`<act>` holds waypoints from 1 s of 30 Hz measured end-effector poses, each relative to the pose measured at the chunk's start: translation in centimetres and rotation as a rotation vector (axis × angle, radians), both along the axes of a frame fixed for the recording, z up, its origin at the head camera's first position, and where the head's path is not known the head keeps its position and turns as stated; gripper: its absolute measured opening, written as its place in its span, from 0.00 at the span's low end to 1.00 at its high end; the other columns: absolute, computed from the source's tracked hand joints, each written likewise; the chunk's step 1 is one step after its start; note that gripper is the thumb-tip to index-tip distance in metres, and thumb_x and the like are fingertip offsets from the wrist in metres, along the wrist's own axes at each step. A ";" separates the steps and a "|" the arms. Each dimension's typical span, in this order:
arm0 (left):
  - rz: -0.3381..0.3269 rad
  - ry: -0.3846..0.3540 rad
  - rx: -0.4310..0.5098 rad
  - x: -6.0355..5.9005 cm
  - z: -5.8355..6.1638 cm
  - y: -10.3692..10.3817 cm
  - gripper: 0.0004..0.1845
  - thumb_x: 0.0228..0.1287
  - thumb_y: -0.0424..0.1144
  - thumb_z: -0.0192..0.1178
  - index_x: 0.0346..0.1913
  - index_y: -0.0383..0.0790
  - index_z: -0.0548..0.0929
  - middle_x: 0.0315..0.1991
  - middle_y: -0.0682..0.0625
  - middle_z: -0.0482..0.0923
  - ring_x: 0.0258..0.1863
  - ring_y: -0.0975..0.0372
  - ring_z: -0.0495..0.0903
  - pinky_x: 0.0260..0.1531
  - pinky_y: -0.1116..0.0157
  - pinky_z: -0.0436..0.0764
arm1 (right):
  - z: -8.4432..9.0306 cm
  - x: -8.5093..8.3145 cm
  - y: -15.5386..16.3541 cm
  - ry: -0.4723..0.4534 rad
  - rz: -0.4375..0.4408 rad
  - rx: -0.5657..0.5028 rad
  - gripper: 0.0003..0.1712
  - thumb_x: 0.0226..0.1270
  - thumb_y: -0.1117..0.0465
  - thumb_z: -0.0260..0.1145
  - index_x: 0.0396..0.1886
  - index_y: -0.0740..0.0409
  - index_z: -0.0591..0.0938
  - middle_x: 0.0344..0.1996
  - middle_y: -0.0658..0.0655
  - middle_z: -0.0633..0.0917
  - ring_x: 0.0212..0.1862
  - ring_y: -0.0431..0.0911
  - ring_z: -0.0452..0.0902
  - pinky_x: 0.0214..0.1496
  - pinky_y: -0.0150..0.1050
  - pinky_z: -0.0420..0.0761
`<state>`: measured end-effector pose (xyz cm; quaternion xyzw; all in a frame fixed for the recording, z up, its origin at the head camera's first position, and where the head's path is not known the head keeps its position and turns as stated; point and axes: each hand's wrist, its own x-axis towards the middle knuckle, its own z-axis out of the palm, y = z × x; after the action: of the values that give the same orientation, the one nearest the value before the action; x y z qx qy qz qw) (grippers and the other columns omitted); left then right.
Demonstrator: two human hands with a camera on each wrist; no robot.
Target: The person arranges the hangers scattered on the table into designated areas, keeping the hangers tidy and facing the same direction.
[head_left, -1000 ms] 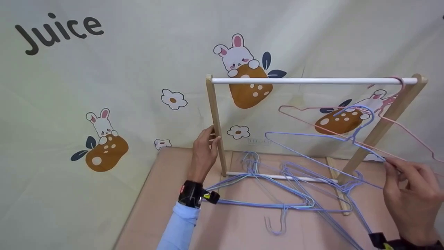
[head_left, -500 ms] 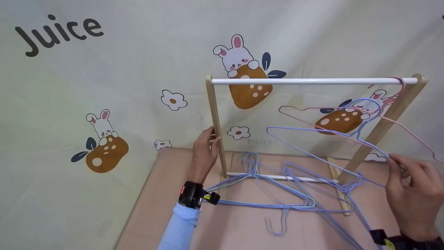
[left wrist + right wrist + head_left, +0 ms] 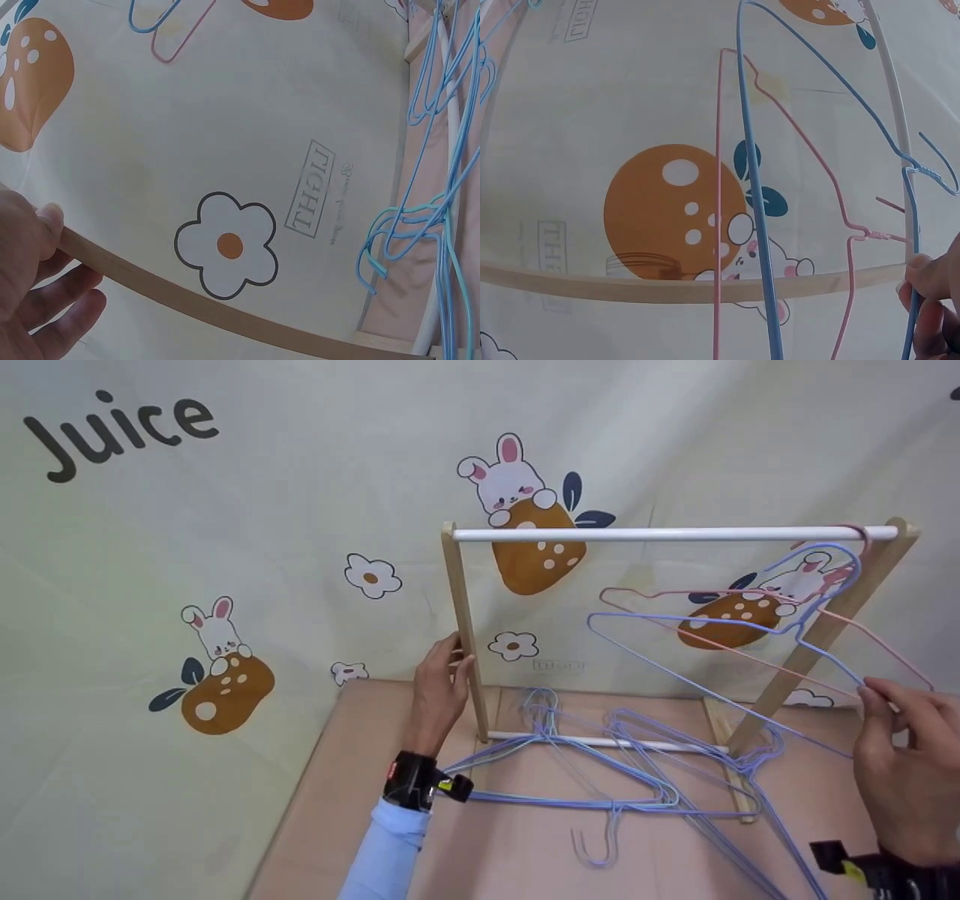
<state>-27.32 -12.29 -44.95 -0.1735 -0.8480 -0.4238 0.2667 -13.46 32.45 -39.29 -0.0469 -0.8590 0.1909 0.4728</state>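
My left hand (image 3: 439, 690) holds the left wooden post (image 3: 459, 600) of a small clothes rack, thumb on one side and fingers on the other, as the left wrist view shows at the hand (image 3: 45, 277). My right hand (image 3: 911, 765) pinches a blue wire hanger (image 3: 675, 618) by its right shoulder. The hanger is held in the air, its hook just below the rack's white top bar (image 3: 637, 535), towards the right end. Behind it a pink hanger (image 3: 718, 150) hangs by its hook from that bar.
Several blue and greenish hangers (image 3: 555, 805) lie across the rack's low white bar (image 3: 600, 741) and the pinkish tabletop (image 3: 525, 862). The right wooden post (image 3: 847, 600) stands close to both raised hangers. A printed cloth (image 3: 300, 510) hangs behind.
My right hand has moved slightly right and up with the blue hanger, bringing its hook from well below the top bar to just beneath it. The left hand keeps its place on the post.
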 end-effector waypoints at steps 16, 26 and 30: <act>0.005 0.006 0.003 -0.1 -0.1 0.1 0.20 0.68 0.35 0.53 0.61 0.33 0.71 0.49 0.44 0.75 0.46 0.61 0.77 0.42 0.71 0.79 | 1.4 -1.0 0.2 -0.008 -0.053 -0.096 0.18 0.72 0.60 0.52 0.53 0.65 0.79 0.39 0.68 0.74 0.37 0.58 0.67 0.37 0.29 0.56; 0.013 -0.005 -0.004 -0.1 0.0 0.0 0.20 0.68 0.35 0.53 0.61 0.33 0.71 0.49 0.45 0.75 0.46 0.62 0.77 0.42 0.73 0.78 | 1.6 -1.6 0.3 -0.023 -0.060 -0.112 0.18 0.72 0.60 0.52 0.52 0.67 0.79 0.36 0.68 0.73 0.35 0.54 0.64 0.34 0.28 0.54; 0.016 -0.011 -0.007 -0.1 -0.1 -0.1 0.20 0.68 0.35 0.53 0.61 0.34 0.71 0.49 0.46 0.75 0.46 0.62 0.77 0.42 0.72 0.78 | 1.2 -2.0 0.5 0.001 -0.045 -0.081 0.17 0.71 0.62 0.53 0.51 0.68 0.79 0.35 0.68 0.72 0.33 0.54 0.63 0.32 0.30 0.54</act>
<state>-27.37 -12.34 -45.00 -0.1651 -0.8523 -0.4198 0.2647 -15.43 32.95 -38.12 -0.0853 -0.8489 0.2147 0.4753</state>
